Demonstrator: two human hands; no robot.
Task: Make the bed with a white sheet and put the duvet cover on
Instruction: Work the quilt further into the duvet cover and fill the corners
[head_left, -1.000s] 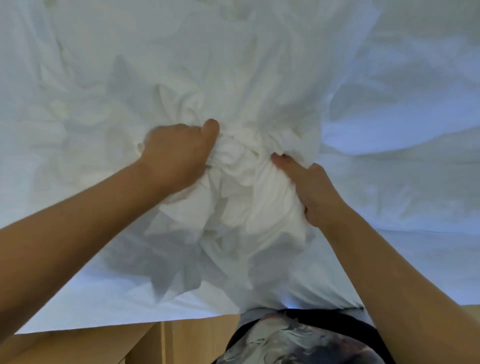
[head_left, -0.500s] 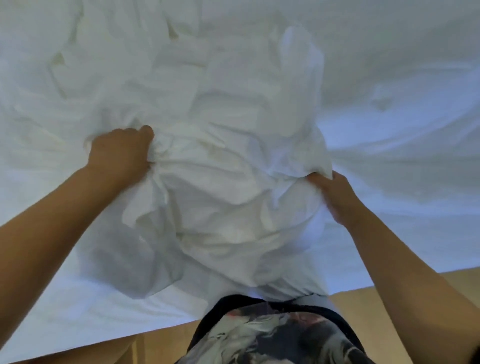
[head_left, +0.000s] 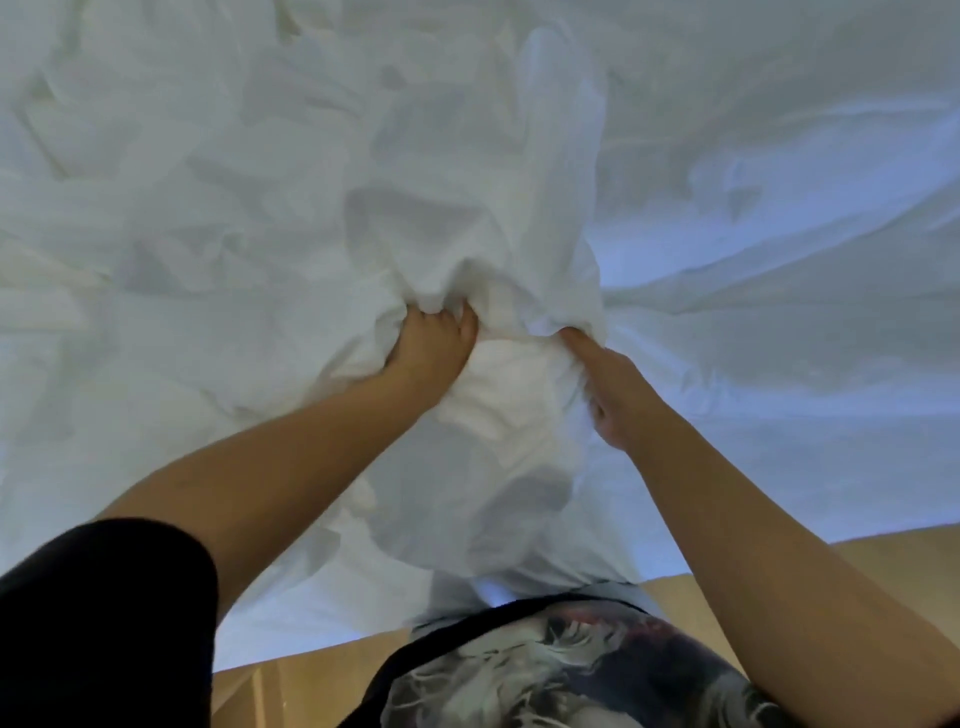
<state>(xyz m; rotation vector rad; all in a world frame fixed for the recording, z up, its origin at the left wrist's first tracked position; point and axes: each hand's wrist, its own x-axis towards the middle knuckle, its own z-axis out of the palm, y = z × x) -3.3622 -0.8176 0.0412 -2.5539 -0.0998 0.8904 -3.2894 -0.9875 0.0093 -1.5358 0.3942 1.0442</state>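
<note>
Head view: the left grip (head_left: 434, 348) and right grip (head_left: 605, 382) each clench a fistful of the bunched duvet cover (head_left: 524, 280), fingers curled into the cloth; half a second ago they held it wide apart, now they sit close together; the bundle lies heaped on the white sheet (head_left: 805, 374), near the middle of the bed's near edge; I judge they are feeding cloth through to find an opening or corner, so the covering is barely begun.

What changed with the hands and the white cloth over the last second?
Half a second ago the hands were spread wide apart on the bunched white cloth. Now the left hand and right hand have come back close together, gathering it. Both have a grip on the cloth in every picture, and it still lies crumpled.
</note>
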